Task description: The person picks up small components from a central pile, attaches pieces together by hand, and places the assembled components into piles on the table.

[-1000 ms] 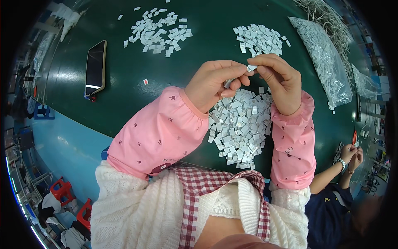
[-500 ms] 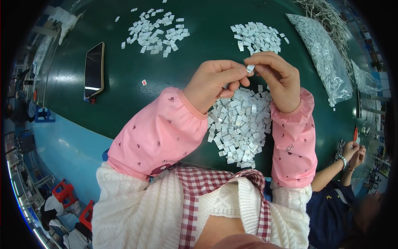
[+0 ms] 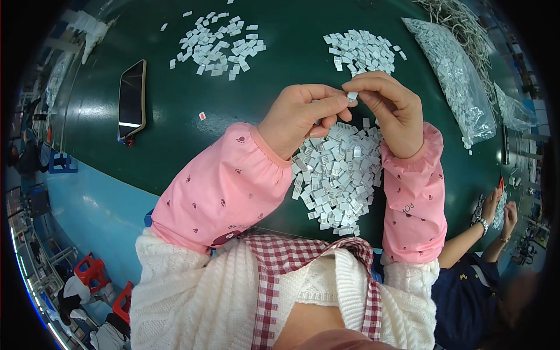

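A small white flat piece is pinched between the fingertips of both my hands over the dark green table. My left hand comes in from the left, its thumb and index finger closed on the piece's lower left side. From the right, the thumb and index fingertips of my right hand meet on the same piece. Directly below the hands lies a dense pile of similar white pieces, many with dark striped marks. A smaller pile lies just beyond my right hand, and a looser scatter is at the far left.
A phone lies at the table's left side. One piece with a red mark sits alone. To the right are a clear bag full of white pieces and a bundle of pale cords. A co-worker's hands are at the lower right.
The piece at my fingertips has turned slightly; my hands stay nearly in place. The co-worker's hands, close together before, have moved apart.
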Demonstrator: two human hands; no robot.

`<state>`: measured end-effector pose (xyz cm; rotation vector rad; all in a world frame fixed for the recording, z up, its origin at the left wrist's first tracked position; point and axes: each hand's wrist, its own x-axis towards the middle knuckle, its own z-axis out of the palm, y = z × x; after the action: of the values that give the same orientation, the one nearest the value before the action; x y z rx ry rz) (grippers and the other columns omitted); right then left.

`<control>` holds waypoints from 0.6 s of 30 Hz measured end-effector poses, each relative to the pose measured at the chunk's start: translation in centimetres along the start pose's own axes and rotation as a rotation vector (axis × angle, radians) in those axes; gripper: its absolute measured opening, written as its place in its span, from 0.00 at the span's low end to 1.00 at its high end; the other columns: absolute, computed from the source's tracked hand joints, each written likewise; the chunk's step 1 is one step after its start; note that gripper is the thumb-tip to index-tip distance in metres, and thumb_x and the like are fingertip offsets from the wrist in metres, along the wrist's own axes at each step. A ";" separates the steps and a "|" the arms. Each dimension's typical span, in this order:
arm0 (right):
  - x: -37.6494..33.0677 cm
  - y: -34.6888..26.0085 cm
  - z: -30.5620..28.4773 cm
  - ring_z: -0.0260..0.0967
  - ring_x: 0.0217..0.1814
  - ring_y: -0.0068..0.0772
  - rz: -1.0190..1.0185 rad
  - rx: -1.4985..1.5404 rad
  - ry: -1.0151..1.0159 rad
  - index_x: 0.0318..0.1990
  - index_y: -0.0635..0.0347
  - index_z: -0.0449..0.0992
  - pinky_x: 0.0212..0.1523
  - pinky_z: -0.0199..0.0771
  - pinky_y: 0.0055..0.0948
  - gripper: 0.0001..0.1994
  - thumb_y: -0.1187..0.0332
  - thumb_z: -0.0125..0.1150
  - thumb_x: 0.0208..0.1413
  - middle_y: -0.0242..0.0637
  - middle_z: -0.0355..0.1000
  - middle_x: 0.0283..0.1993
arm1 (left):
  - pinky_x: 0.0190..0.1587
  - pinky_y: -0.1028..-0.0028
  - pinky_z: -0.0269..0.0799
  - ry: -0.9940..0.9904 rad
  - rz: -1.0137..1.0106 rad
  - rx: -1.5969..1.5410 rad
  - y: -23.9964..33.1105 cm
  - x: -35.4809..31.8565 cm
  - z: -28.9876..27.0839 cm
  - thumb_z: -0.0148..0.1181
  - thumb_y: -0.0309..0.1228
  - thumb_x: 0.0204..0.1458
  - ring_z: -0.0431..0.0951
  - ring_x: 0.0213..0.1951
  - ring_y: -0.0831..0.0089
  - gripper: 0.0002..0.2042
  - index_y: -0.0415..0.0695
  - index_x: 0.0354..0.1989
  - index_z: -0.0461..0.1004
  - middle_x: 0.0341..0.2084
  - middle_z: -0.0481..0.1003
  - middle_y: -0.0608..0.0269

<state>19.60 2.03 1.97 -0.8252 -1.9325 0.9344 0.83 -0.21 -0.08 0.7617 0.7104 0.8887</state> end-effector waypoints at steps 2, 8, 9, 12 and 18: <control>0.0 0.0 0.0 0.69 0.36 0.25 0.015 0.006 -0.002 0.40 0.64 0.77 0.38 0.68 0.21 0.12 0.84 0.48 0.53 0.37 0.73 0.37 | 0.17 0.88 0.53 0.001 -0.002 0.001 0.0 0.0 0.0 0.55 0.29 0.56 0.63 0.19 0.89 0.09 0.34 0.39 0.76 0.26 0.74 0.62; -0.3 0.2 0.2 0.69 0.37 0.22 0.179 0.104 0.021 0.40 0.64 0.76 0.39 0.68 0.21 0.07 0.77 0.54 0.55 0.33 0.74 0.34 | 0.18 0.86 0.54 -0.017 -0.056 -0.107 0.0 0.1 -0.4 0.52 0.28 0.56 0.63 0.20 0.86 0.10 0.33 0.35 0.75 0.24 0.72 0.63; -0.4 0.4 0.3 0.69 0.37 0.22 0.180 0.105 0.021 0.40 0.64 0.76 0.39 0.68 0.21 0.07 0.77 0.54 0.55 0.33 0.74 0.34 | 0.18 0.85 0.54 -0.023 -0.083 -0.141 0.0 0.0 -0.4 0.51 0.29 0.56 0.63 0.20 0.85 0.10 0.33 0.34 0.74 0.24 0.71 0.63; -0.5 1.0 0.1 0.69 0.35 0.21 0.224 0.168 0.038 0.39 0.66 0.76 0.38 0.68 0.20 0.07 0.74 0.57 0.55 0.32 0.74 0.33 | 0.18 0.84 0.52 -0.021 -0.093 -0.126 -0.1 0.0 -0.3 0.51 0.30 0.56 0.62 0.20 0.84 0.10 0.34 0.34 0.73 0.24 0.70 0.62; -0.4 0.5 -0.4 0.72 0.34 0.21 0.455 0.283 0.021 0.38 0.68 0.76 0.36 0.70 0.20 0.07 0.73 0.58 0.55 0.35 0.75 0.33 | 0.18 0.85 0.50 0.040 0.032 0.093 -0.2 0.1 -0.1 0.51 0.32 0.58 0.60 0.20 0.86 0.10 0.36 0.35 0.72 0.24 0.70 0.64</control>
<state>20.20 2.11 1.52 -1.1185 -1.5686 1.4233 0.90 -0.19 -0.32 0.8413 0.7812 0.9069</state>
